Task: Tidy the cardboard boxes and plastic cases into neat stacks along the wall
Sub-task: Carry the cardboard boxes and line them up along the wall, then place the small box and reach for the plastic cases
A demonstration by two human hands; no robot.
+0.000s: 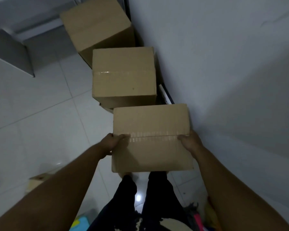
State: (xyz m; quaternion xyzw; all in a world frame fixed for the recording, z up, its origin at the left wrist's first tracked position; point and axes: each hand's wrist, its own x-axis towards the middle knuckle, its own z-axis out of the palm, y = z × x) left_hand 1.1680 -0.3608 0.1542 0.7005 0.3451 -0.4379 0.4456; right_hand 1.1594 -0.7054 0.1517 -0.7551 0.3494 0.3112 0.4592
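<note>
A taped brown cardboard box is held in front of me, close to the wall. My left hand grips its left side with the thumb on the top seam. My right hand grips its right side the same way. Beyond it a second taped box stands by the wall, apparently on top of something lower that is mostly hidden. A third, larger box stands further back along the same wall.
The white wall runs along the right. White floor tiles spread to the left. A grey cabinet stands at far left. Another cardboard piece lies low left. My legs are below the held box.
</note>
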